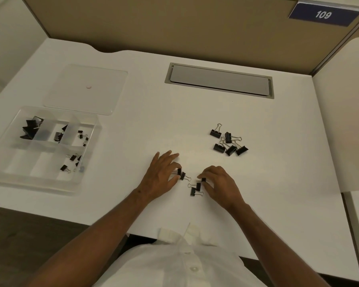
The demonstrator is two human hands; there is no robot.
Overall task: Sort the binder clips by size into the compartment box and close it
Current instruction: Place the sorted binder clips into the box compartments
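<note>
A clear compartment box [4, 177] sits open at the left, with black binder clips of different sizes in several compartments. Its clear lid [85, 90] lies flat behind it. Near the desk's front, my left hand [161, 177] pinches small black clips [181, 175] between thumb and fingers. My right hand [218, 184] pinches one small clip [203, 180] at its fingertips. Two more small clips [195, 189] lie between the hands. Further right lies a pile of medium clips [228, 141].
A grey cable-port cover [219, 79] is set into the white desk [133, 131] at the back. A beige partition rises behind and to the right, with a blue "109" sign [322, 15].
</note>
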